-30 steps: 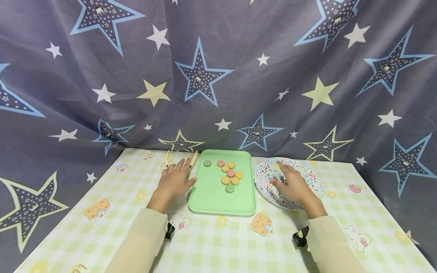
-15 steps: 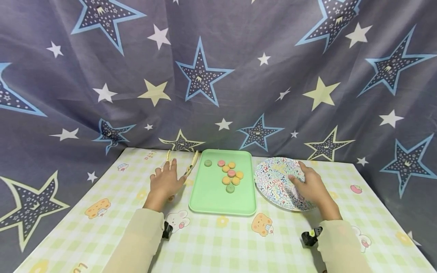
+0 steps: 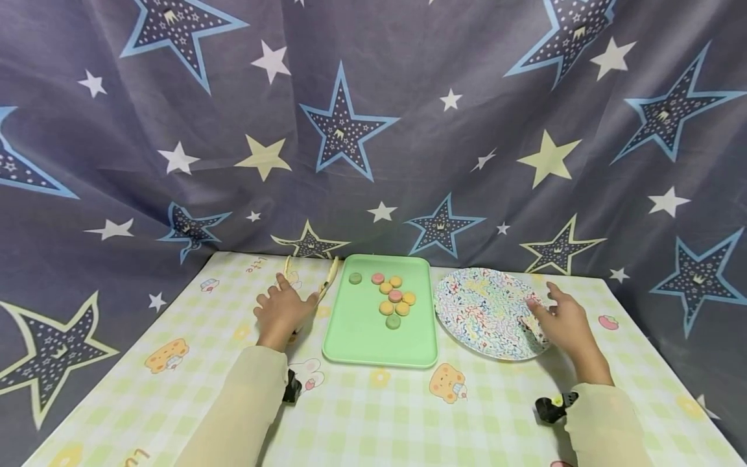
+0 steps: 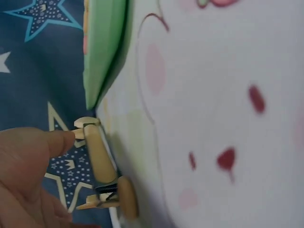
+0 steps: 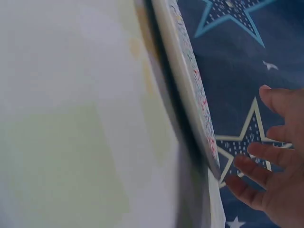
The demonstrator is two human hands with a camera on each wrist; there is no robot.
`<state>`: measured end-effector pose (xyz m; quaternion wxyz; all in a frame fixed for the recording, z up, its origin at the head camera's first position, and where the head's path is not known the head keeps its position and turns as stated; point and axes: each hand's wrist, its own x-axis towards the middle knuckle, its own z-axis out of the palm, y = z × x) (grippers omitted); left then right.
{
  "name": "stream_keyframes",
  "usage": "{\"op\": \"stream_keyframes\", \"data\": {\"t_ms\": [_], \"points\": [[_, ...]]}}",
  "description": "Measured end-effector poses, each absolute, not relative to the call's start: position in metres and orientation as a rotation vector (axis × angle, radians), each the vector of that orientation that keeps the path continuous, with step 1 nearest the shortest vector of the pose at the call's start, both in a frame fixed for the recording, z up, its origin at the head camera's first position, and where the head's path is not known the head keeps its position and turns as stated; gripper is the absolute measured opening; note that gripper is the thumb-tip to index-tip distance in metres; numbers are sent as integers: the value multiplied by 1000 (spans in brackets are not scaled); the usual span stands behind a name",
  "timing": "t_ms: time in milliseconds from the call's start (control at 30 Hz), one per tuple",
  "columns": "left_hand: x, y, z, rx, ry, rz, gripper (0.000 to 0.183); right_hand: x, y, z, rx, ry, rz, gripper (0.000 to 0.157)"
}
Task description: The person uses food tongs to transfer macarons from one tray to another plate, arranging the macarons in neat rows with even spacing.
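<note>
My left hand (image 3: 284,314) is over a pale yellow, tong-like tool (image 3: 330,275) at the table's back left, its two arms spread apart. In the left wrist view the tool (image 4: 100,156) shows a dark joint, and my thumb tip lies right at one end of it; the other fingers are mostly hidden. My right hand (image 3: 567,324), fingers loose and spread, is beside the right rim of a round plate (image 3: 490,311) speckled in many colours. Nothing sits in that hand in the right wrist view, where the plate's edge (image 5: 190,80) is tilted past the fingertips.
Between the hands lies a green tray (image 3: 373,344). Several small macarons in yellow, pink and green, among them a yellow macaron (image 3: 403,309), rest in it. A checked tablecloth (image 3: 373,421) with cartoon prints covers the table. A star-patterned curtain (image 3: 373,194) hangs behind.
My right hand has moved right, from over the plate's middle to its right rim. My left hand has drawn back slightly and its fingers have bent; tray and macarons stay put.
</note>
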<state>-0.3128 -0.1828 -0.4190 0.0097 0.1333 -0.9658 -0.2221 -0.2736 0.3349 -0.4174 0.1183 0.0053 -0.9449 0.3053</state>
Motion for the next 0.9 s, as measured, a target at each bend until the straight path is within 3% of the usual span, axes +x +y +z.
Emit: {"op": "stream_keyframes", "data": {"t_ms": [500, 900], "points": [[-321, -172, -423, 643, -2941, -840, 110, -267, 371, -426, -311, -2803, 975, 74], [-326, -168, -426, 704, -2930, -875, 101, -267, 374, -437, -431, -2669, 1477, 74]]}}
